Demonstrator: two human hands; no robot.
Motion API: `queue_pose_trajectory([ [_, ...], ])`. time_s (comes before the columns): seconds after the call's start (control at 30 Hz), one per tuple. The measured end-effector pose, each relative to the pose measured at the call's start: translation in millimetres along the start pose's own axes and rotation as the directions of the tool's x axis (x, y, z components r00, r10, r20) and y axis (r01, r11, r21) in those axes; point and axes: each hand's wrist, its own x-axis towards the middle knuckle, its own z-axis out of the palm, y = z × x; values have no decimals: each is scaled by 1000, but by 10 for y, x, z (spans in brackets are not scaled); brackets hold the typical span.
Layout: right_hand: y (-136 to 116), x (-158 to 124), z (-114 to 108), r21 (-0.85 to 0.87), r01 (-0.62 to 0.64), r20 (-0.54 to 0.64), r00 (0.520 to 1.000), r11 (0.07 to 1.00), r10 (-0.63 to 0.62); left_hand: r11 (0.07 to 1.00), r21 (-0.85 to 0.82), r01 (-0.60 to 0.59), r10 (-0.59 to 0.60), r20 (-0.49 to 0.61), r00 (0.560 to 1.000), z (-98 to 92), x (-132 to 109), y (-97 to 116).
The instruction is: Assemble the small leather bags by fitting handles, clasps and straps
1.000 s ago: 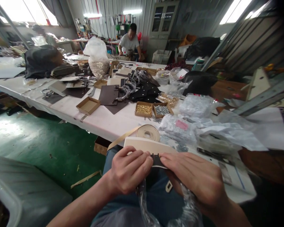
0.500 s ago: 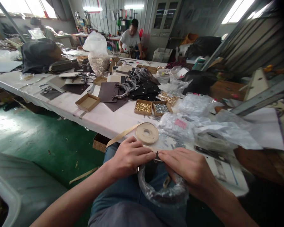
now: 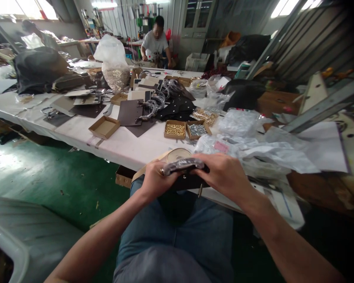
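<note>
Both hands are closed on a bag handle [image 3: 184, 164] wrapped in clear plastic, with a dark panel [image 3: 187, 182] hanging below it. My left hand [image 3: 157, 180] grips its left end, the thumb pointing inward. My right hand [image 3: 224, 175] holds the right end, its fingers over the top. A small metal piece [image 3: 200, 190] dangles under the right hand. Just behind the handle lies a roll of beige tape [image 3: 177, 153], partly covered; its loose strip runs left past my left hand.
Cardboard boxes of gold pieces [image 3: 174, 130] and silver pieces [image 3: 197, 129] stand beyond the roll. Plastic bags [image 3: 238, 122] crowd the right of the table. Brown panels [image 3: 129, 113] with wrapped handles lie further back. A grey bin [image 3: 32, 224] stands at lower left. A co-worker [image 3: 155, 43] sits opposite.
The handle has been raised from above my lap to the table edge and turned, now on top with the dark panel below. Both hands moved up with it, and the view shifted slightly.
</note>
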Motion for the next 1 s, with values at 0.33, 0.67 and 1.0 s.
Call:
queue_pose_trajectory([
  [0.33,-78,-106,153,-337,126,37,992,933,-120,851,-323,413,-414,72,908,164,103,-384],
  [0.67,-163,-351,637,-253,52,3,999,966,-53,757,-381,531,-538,99,837,360,32,-699],
  [1.0,-612,-647,1317,149,-20,-66,997,989,30,680,-475,559,-569,139,810,403,-3,-726],
])
